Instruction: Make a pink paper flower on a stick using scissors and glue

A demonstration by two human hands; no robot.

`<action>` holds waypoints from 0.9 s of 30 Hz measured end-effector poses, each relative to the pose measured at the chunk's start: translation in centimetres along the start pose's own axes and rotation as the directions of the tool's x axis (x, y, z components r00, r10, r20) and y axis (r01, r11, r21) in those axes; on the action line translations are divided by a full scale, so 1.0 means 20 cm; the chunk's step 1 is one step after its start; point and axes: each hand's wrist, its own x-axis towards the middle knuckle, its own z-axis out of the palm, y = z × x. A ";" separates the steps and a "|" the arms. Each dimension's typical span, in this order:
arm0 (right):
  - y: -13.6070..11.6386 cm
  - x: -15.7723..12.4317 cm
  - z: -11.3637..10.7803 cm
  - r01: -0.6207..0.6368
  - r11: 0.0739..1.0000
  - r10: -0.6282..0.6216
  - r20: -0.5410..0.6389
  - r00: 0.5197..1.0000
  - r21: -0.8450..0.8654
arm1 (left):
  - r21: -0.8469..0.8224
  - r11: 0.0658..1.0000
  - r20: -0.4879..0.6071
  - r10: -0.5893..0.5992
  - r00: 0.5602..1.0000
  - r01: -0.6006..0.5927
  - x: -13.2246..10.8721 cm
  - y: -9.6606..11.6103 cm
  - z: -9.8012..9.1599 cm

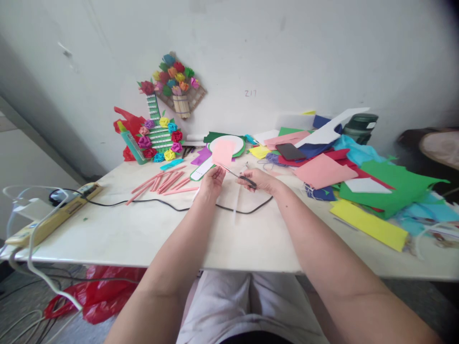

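Observation:
My left hand (212, 182) holds a small pink paper sheet (223, 152) upright above the white table (143, 234), fingers closed on its lower edge. My right hand (258, 181) grips a pair of scissors (238, 175) by the dark handles, and the blades point left and meet the bottom of the pink sheet. A thin pale strip hangs down from the hands toward the table. Several rolled pink paper sticks (163, 183) lie to the left of my left hand.
A black cable (143, 201) runs across the table under my hands to a power strip (53, 215) at the left. Coloured foam sheets (376, 191) and a phone (290, 152) pile up at the right. Paper-flower crafts (159, 136) lean on the wall.

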 end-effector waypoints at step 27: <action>0.03 0.02 -0.01 0.054 0.999 -0.054 -0.006 0.999 0.003 | 0.001 1.000 0.003 0.003 1.000 -0.003 0.00 0.00 0.00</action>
